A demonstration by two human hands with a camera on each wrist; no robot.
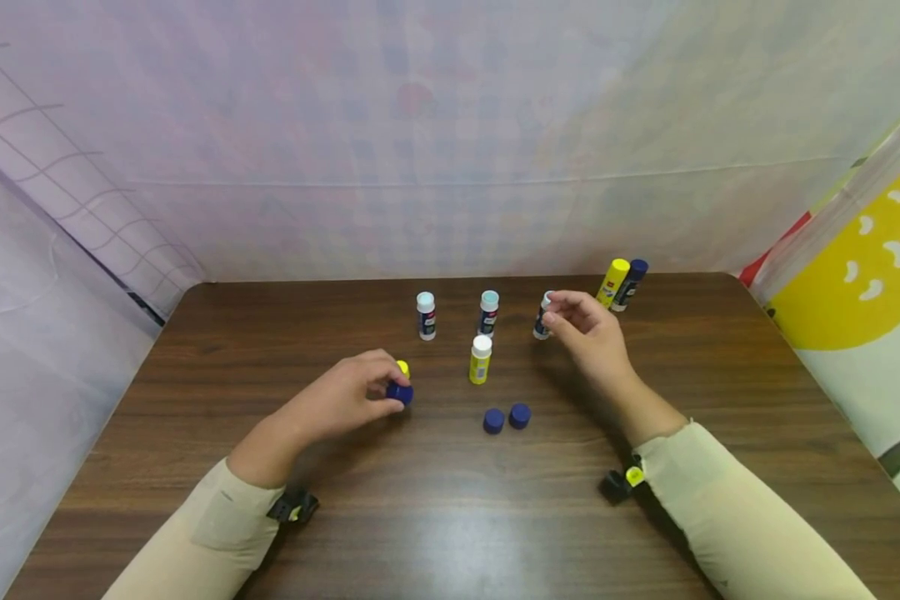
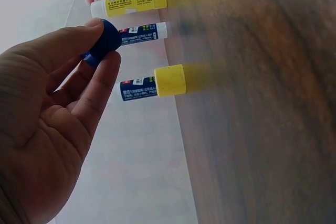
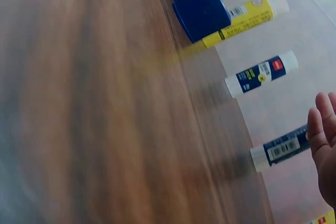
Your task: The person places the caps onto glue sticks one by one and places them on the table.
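My left hand [image 1: 352,396] pinches a dark blue cap [image 2: 107,40] between thumb and fingers, above the table. Just behind that cap, a yellow cap [image 2: 170,80] sits at the table end of a navy glue stick [image 2: 139,88]. My right hand [image 1: 588,337] holds the upper end of a navy glue stick [image 1: 542,327] standing at the right; the fingers partly hide it. Two uncapped navy glue sticks, one left [image 1: 427,317] and one central [image 1: 488,314], stand upright. Nearer stands a yellow glue stick [image 1: 479,362] with a white top.
Two loose blue caps, left [image 1: 493,421] and right [image 1: 520,416], lie on the brown wooden table [image 1: 450,508]. Behind my right hand stand a yellow glue stick [image 1: 613,282] and a blue-capped one [image 1: 632,285]. A pale curtain [image 1: 450,150] hangs along the far edge.
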